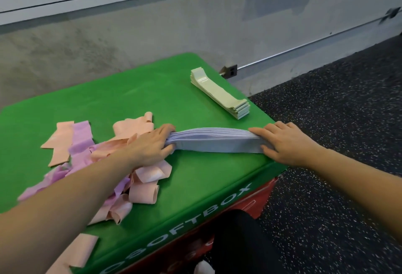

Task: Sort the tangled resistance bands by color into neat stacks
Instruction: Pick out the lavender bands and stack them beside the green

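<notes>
Progress looks to be about half. The green soft box (121, 99), which serves here as the table, carries everything. The largest thing on it is the tangled heap (121, 178) of pink and purple bands at its left side, not yet sorted; one pink band (76, 252) hangs over the near edge. I judge this heap is the main work left: two colors must be separated and stacked.

Next in size is the blue-grey stack (217, 142), lying near the front right edge between the two hands. The left hand (150, 145) pinches its left end with closed fingers, and the right hand (280, 141) presses on its right end, fingers bent over the edge of the bands. The layers look aligned, so this stack seems nearly finished, only being squared.

Smallest is the pale green stack (219, 93), resting neat at the far right corner, well apart from the hands. This color appears done.
</notes>
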`<state>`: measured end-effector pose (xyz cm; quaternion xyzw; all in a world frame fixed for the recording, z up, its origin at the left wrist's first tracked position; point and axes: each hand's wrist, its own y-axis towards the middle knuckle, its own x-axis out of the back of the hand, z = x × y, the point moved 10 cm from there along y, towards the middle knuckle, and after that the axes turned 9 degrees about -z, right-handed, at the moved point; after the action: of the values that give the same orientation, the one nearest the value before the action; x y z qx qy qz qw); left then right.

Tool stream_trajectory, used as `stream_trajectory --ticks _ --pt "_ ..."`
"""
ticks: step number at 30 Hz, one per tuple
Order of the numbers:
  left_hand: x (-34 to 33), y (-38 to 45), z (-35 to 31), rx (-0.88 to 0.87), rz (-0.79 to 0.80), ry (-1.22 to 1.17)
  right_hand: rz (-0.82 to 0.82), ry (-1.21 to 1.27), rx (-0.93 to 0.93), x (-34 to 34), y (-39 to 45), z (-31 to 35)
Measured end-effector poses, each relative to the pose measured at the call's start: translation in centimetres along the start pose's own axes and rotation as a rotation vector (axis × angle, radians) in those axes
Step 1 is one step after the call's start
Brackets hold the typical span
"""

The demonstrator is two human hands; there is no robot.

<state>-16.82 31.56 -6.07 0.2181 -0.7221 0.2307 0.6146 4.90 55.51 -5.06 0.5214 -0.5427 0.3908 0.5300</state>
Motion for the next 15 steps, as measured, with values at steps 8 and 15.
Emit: stream_trajectory --ticks 8,15 --pt "0.6 0.1 0.7 0.103 -0.039 -0.275 -0.022 0.200 0.025 -0.6 -1.1 -0.1" --pt "-0.2 -0.3 -1.5 -0.079 0.022 -0.178 0.009 0.414 -0.042 -1.0 -1.6 -0.2"
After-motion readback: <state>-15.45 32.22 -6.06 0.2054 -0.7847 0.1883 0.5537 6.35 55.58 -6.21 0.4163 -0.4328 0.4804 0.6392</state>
